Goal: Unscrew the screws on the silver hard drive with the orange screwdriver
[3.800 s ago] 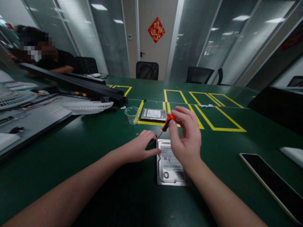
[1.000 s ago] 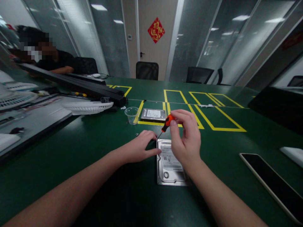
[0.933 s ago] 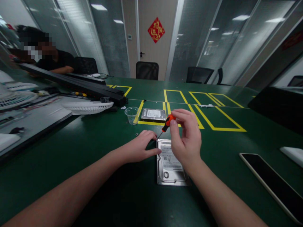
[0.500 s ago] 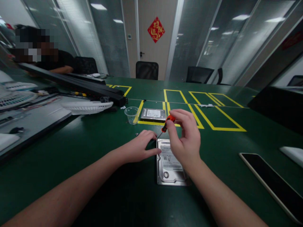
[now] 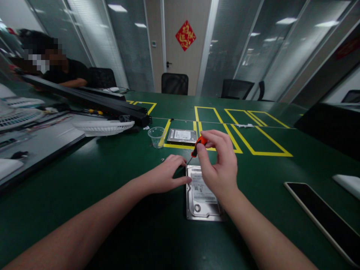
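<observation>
A silver hard drive (image 5: 200, 193) lies flat on the green table, label side up. At its left edge, my left hand (image 5: 170, 175) grips it near the far corner, thumb on top and fingers at the side. My right hand (image 5: 222, 165) pinches the red and black handle of a screwdriver (image 5: 198, 145) between thumb and fingers. The tilted shaft points down to the drive's far left corner, where its tip meets the drive; the screw there is too small to make out. Part of the drive is hidden under my right hand.
Beyond my hands are a second hard drive (image 5: 182, 135) and a clear plastic cup (image 5: 156, 138). Tiny metal bits (image 5: 162, 160) lie left of my fingers. A phone-like slab (image 5: 320, 217) is at right; black bars (image 5: 112, 105) and white fan parts (image 5: 104, 128) are at left. A person (image 5: 74, 73) sits beyond.
My right hand and the screwdriver handle have shifted very slightly left. The left hand and the hard drive stay in place. The person at the far left has moved their head a little.
</observation>
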Tool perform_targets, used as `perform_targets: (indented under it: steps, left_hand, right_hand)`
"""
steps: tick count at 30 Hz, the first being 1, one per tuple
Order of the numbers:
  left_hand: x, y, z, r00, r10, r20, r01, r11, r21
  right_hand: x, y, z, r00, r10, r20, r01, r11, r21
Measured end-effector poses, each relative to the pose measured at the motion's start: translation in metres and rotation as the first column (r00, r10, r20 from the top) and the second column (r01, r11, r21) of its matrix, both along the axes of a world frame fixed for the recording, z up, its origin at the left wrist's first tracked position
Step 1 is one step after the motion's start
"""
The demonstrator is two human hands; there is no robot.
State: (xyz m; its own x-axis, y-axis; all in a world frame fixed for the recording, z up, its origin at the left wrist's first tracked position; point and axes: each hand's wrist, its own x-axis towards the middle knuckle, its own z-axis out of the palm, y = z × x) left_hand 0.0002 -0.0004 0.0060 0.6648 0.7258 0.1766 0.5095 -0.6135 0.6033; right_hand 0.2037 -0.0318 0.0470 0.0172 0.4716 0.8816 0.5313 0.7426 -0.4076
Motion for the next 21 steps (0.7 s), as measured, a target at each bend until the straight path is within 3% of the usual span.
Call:
perform_targets:
  steps: [16, 21]
  left_hand:
    - [0.000, 0.000, 0.001, 1.000, 0.001, 0.009, -0.001, 1.000, -0.004]
    - [0.000, 0.001, -0.001, 1.000, 0.004, 0.004, -0.004, 1.000, -0.012]
  right_hand:
    - [0.001, 0.004, -0.009, 0.992, 0.091, -0.087, -0.096, 0.994, -0.050]
    - [0.000, 0.006, -0.009, 0.995, 0.051, -0.083, -0.054, 0.998, -0.023]
